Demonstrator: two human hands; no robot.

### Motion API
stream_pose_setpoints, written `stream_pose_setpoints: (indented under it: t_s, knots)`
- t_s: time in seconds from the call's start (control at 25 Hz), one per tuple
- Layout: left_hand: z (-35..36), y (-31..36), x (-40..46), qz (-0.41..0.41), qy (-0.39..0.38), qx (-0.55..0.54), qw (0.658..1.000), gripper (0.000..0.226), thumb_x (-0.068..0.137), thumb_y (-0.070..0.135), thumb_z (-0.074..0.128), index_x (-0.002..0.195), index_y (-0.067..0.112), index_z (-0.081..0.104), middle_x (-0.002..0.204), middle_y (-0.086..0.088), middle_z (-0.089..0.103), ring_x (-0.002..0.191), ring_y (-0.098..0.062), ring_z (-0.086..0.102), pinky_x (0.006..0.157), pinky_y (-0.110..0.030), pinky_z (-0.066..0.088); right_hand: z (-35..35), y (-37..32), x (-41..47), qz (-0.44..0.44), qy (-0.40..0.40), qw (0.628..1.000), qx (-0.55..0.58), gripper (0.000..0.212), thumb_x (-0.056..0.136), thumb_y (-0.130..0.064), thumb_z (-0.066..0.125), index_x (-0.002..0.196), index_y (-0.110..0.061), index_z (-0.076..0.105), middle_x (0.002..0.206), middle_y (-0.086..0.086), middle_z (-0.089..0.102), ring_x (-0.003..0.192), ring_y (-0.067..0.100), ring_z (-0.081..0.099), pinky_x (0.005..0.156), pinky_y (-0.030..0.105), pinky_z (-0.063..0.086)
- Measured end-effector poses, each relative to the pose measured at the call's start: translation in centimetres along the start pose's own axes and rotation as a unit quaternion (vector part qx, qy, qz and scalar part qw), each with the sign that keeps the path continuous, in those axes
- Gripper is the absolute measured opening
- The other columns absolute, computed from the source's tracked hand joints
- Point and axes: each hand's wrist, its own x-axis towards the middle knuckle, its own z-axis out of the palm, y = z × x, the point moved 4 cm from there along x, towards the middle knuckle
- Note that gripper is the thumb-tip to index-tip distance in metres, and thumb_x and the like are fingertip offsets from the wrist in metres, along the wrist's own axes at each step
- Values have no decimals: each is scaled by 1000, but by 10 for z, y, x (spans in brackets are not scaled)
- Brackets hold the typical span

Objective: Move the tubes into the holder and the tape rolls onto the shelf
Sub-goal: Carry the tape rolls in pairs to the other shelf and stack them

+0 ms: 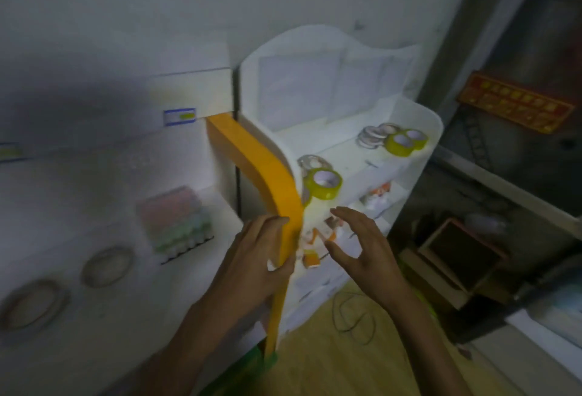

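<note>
Both hands are free: left hand (267,247) rests on the shelf (422,131) edge, right hand (359,247) spread; yellow tape roll (324,184) seems light, stiff, best held around its rim.

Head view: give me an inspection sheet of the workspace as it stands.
Surface: white table, orange edge.
Job's things: tube holder full of tubes; two clear tape rolls on table; yellow tape rolls on white shelf.
Clutter: small orange-white items on a lower shelf tier.
Grips: left hand rests on the orange edge; right hand open, holds nothing.
Cables: dark wire on floor.
Surroundings: dark cabinet on the right.
</note>
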Motion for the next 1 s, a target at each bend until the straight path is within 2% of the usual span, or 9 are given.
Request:
stream_pose_setpoints:
  t_s: [0.16, 0.28, 0.44, 0.6, 0.72, 0.8, 0.88, 0.96, 1.0]
  knots:
    - [65, 66, 41, 43, 1, -8, 999, 49, 83, 47, 56, 128, 28, 47, 125, 9, 47, 114, -12, 48, 83, -23, 46, -63, 79, -22, 52, 5, 999, -15, 50, 89, -42, 64, 134, -30, 48, 138, -16, 46, 128, 2, 40, 105, 24, 35]
    - [113, 99, 73, 49, -21, -20, 998, 49, 81, 49, 52, 125, 27, 50, 124, 10, 48, 113, -13, 49, 87, -30, 50, -99, 130, -27, 75, 2, 997, -23, 50, 89, -40, 63, 135, -37, 42, 137, -21, 41, 127, -1, 36, 106, 24, 32]
    - [166, 122, 117, 50, -39, -11, 998, 45, 82, 48, 52, 119, 24, 53, 119, 10, 49, 109, -15, 50, 83, -38, 50, -130, 193, -22, 109, 3, 993, -33, 52, 89, -44, 61, 136, -38, 41, 140, -17, 42, 127, 1, 36, 103, 18, 29]
    - [212, 121, 161, 40, -35, 4, 999, 44, 81, 47, 54, 118, 23, 53, 120, 8, 51, 110, -14, 49, 87, -36, 50, -140, 254, -2, 129, -4, 991, -27, 51, 88, -42, 64, 132, -43, 39, 139, -13, 45, 125, 1, 37, 103, 20, 32]
    - [249, 107, 204, 24, -35, 1, 999, 55, 78, 48, 54, 126, 20, 53, 124, 4, 53, 111, -18, 52, 86, -37, 52, -142, 302, 29, 122, -9, 992, -44, 50, 88, -40, 64, 133, -38, 41, 139, -12, 45, 122, -5, 32, 100, 9, 23]
    - [274, 98, 237, 24, -25, 4, 999, 55, 77, 48, 53, 125, 20, 53, 122, 1, 55, 108, -20, 52, 85, -41, 53, -146, 332, 59, 114, -18, 991, -64, 50, 89, -39, 63, 135, -31, 45, 136, -16, 42, 120, -10, 26, 97, 2, 16]
    - [297, 89, 272, 7, 0, -2, 1000, 54, 77, 49, 52, 125, 23, 50, 120, 2, 54, 106, -16, 50, 85, -38, 54, -148, 363, 91, 113, -37, 990, -80, 50, 90, -39, 63, 136, -26, 47, 132, -20, 38, 118, -15, 22, 96, -3, 12]
    - [315, 83, 302, -23, -11, -4, 1000, 55, 80, 52, 50, 127, 24, 51, 123, 4, 53, 110, -15, 48, 90, -36, 50, -149, 390, 120, 91, -48, 991, -87, 49, 90, -38, 63, 135, -26, 48, 131, -19, 40, 117, -15, 22, 99, 0, 15]
    - [324, 78, 316, -32, -27, -2, 999, 57, 81, 55, 47, 127, 22, 53, 125, 3, 54, 111, -16, 50, 91, -37, 49, -149, 404, 134, 88, -53, 991, -88, 49, 90, -39, 63, 135, -26, 48, 133, -18, 42, 119, -13, 24, 102, 7, 21]
